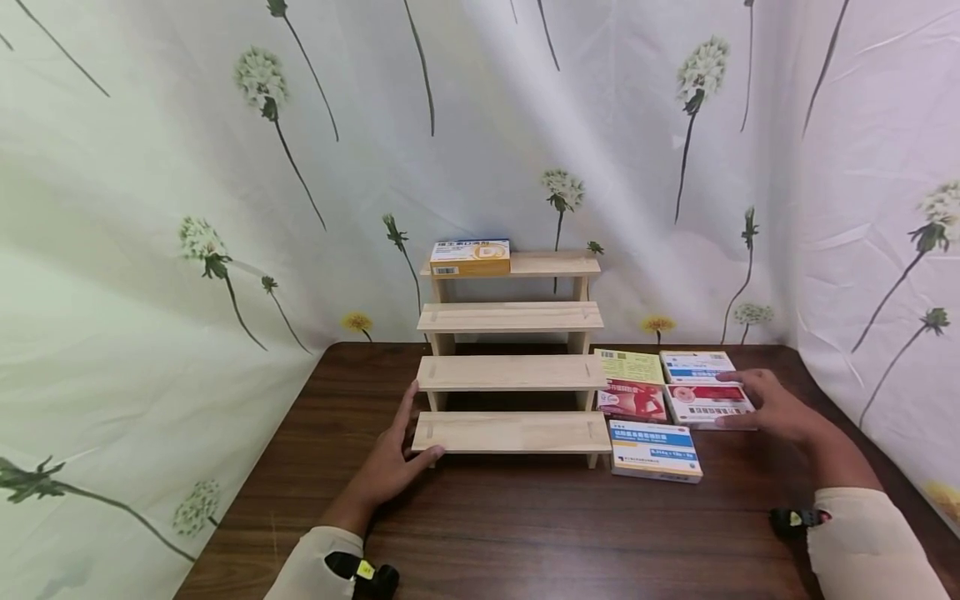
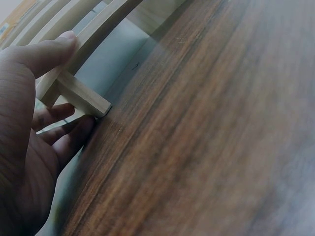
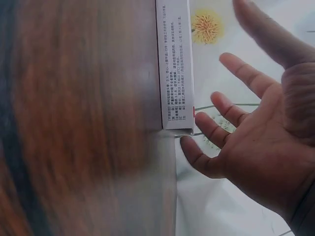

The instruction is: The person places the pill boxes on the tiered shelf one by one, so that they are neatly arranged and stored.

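A four-step wooden display rack (image 1: pixel 512 432) stands on the table. At its lower left end my left hand (image 1: pixel 390 467) holds it, thumb on the lowest board's front edge and fingers round the side. In the left wrist view, that thumb (image 2: pixel 66 44) lies on the board and the fingertips are beside the rack's leg (image 2: pixel 83 96). My right hand (image 1: pixel 772 408), fingers spread, reaches over the right end of a red-and-white medicine box (image 1: pixel 708 406). The right wrist view shows the spread hand (image 3: pixel 261 132) beside a box's printed white side (image 3: pixel 177 69).
An orange-and-white vitamin box (image 1: pixel 470 257) sits at the top step's left end. Right of the rack lie a yellow-green box (image 1: pixel 630 367), a red box (image 1: pixel 636 400), a blue-and-white box (image 1: pixel 697 367) and another blue-and-white box (image 1: pixel 655 451) in front. Flower-printed cloth (image 1: pixel 480 125) surrounds the brown table (image 1: pixel 525 533).
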A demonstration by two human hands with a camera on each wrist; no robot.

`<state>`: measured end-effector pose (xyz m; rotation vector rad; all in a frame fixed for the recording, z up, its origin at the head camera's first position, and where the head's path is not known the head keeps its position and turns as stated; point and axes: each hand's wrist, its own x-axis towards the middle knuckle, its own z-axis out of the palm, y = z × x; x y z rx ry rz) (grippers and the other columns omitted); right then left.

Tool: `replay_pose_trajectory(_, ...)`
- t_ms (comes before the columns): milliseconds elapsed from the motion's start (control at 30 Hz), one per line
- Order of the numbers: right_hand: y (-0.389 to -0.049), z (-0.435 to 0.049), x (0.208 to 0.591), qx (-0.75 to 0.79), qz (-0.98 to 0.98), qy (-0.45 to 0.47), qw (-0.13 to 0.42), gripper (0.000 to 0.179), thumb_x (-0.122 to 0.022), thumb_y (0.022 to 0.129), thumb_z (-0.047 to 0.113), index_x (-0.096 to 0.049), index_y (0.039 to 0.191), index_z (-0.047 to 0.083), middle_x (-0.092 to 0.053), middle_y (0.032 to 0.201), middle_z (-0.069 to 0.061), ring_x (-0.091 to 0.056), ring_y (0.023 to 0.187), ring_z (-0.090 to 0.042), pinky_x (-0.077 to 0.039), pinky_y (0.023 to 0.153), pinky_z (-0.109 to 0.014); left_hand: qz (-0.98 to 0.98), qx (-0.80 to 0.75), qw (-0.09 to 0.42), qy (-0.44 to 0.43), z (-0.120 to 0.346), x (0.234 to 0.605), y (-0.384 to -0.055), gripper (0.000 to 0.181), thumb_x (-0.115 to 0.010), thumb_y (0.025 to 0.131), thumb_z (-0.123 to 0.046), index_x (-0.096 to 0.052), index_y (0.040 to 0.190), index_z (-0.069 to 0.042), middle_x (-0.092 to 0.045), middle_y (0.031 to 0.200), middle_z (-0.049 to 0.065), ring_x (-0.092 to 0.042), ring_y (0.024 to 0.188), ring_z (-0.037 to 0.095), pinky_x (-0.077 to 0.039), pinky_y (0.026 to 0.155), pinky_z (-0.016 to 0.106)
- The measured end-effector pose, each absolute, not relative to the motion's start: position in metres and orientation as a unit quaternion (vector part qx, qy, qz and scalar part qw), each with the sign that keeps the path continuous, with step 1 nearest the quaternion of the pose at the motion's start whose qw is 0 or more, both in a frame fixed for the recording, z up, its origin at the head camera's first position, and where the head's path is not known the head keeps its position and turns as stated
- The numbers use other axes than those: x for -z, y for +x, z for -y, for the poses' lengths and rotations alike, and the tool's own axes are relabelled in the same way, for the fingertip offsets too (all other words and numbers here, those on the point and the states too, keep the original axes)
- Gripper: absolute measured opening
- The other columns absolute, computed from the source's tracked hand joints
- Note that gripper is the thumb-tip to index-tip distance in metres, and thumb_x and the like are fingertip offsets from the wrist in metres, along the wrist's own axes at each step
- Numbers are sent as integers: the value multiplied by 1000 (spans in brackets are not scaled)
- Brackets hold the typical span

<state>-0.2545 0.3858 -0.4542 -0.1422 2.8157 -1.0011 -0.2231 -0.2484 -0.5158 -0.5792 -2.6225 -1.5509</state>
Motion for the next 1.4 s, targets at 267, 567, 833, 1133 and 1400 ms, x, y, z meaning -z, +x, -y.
replay_pose_trajectory(267, -255, -396, 468, 318, -943, -59, 71, 97, -91, 88, 39, -42, 161, 0, -21, 159, -39, -33, 133, -58, -38, 105, -78, 845, 500, 18, -189, 249, 516, -224, 111, -80, 102, -26, 1, 176, -40, -44, 168, 30, -58, 144, 49, -60, 102, 49)
replay_pose_trajectory(567, -254, -401, 474, 319, -943, -70, 68, 97, -91, 87, 41, -43, 162, 4, -17, 163, -40, -32, 134, -61, -34, 105, -83, 847, 497, 18, -189, 248, 515, -225, 111, -81, 102, -27, 1, 176, -40, -44, 168, 30, -59, 143, 49, -59, 103, 50)
replay_pose_trajectory(833, -254, -398, 472, 307, -947, -69, 68, 92, -91, 88, 41, -47, 160, 3, -18, 163, -41, -32, 134, -63, -32, 106, -85, 844, 499, 22, -195, 249, 515, -224, 111, -80, 102, -25, 1, 177, -38, -44, 168, 31, -59, 143, 50, -60, 100, 46)
replay_pose_trajectory(1133, -255, -401, 473, 298, -950, -71, 61, 88, -90, 89, 37, -48, 158, 1, -19, 160, -42, -31, 133, -64, -32, 106, -86, 841, 503, 24, -197, 250, 521, -225, 112, -81, 102, -24, 1, 177, -34, -48, 164, 30, -61, 140, 48, -61, 96, 41)
replay_pose_trajectory(1400, -256, -402, 475, 294, -952, -61, 63, 89, -90, 89, 34, -46, 159, 0, -16, 161, -44, -30, 134, -66, -30, 107, -87, 839, 507, 23, -195, 250, 520, -226, 112, -81, 102, -25, 1, 177, -37, -47, 165, 30, -61, 140, 49, -62, 94, 38)
